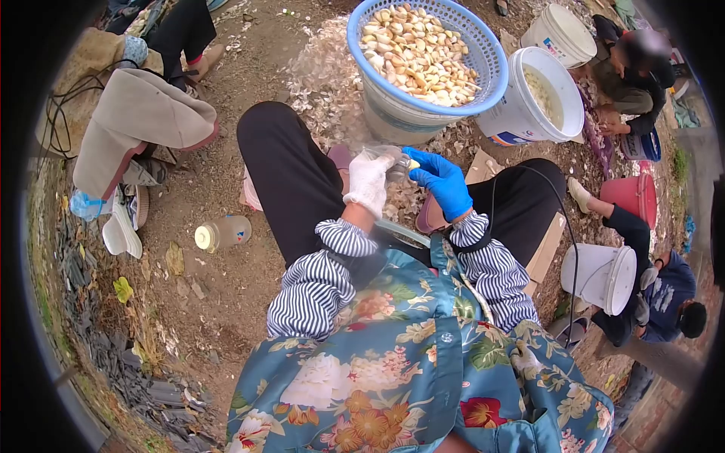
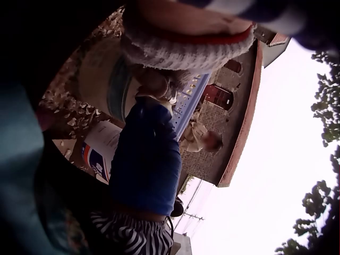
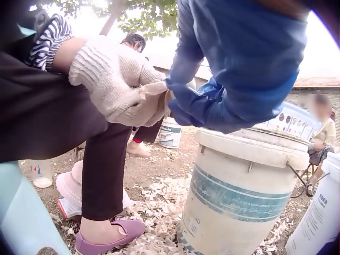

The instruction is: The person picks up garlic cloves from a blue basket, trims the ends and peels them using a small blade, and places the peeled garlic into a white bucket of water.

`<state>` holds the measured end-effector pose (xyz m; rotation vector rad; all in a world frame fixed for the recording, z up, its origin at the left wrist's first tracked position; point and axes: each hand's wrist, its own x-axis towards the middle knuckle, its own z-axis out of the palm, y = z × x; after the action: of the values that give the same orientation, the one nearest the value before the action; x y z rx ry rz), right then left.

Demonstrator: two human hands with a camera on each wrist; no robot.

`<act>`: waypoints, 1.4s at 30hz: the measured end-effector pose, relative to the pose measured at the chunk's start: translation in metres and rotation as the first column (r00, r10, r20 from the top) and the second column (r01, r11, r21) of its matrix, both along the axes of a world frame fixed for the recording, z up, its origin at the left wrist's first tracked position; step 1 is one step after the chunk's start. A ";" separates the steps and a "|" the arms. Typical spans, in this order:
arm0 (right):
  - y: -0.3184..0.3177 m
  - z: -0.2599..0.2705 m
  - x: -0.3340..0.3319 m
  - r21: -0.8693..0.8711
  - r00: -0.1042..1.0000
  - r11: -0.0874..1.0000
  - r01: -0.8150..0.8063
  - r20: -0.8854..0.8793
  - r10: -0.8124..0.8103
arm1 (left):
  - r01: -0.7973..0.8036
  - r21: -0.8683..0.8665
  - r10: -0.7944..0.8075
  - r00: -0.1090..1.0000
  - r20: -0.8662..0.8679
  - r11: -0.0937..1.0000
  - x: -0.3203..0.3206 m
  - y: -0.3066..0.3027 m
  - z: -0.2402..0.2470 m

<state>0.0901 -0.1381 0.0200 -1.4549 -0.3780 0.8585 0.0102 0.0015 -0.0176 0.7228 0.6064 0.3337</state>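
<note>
My left hand (image 1: 369, 180), in a white knitted glove, meets my right hand (image 1: 445, 183), in a blue rubber glove, over my lap. Between their fingertips is a pale garlic clove (image 1: 412, 164), pinched from both sides. In the right wrist view the white-gloved fingers (image 3: 130, 98) curl in against the blue ones; most of the clove is hidden there. Just beyond the hands, a blue colander (image 1: 491, 57) heaped with garlic cloves (image 1: 415, 57) rests on a white bucket (image 3: 241, 186).
Garlic skins (image 1: 325, 68) litter the ground around the bucket. To its right stand a white pail (image 1: 502, 106) of cloves in liquid and a lidded pail (image 1: 559, 34). A bottle (image 1: 223, 233) lies left of my leg. Other people sit nearby; a red bucket (image 1: 633, 198) is at right.
</note>
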 end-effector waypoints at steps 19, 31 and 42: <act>-0.013 0.014 0.022 0.260 0.866 0.921 0.289 -0.481 -0.136 | 0.246 0.562 -0.009 0.921 -0.391 0.790 0.002 0.000 0.028; -0.077 0.076 0.274 0.253 0.685 0.678 0.690 0.075 -0.725 | 0.213 0.107 -0.199 0.972 -0.128 0.971 0.006 -0.005 0.013; 0.088 0.038 0.212 -0.407 0.835 0.909 -0.092 0.465 0.293 | 0.176 0.072 -0.162 0.972 -0.173 0.982 0.007 -0.002 0.027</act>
<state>0.3023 -0.0502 0.0582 -2.0351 -0.8194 0.7085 0.0172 -0.0002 0.0095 0.8863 0.6865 0.1428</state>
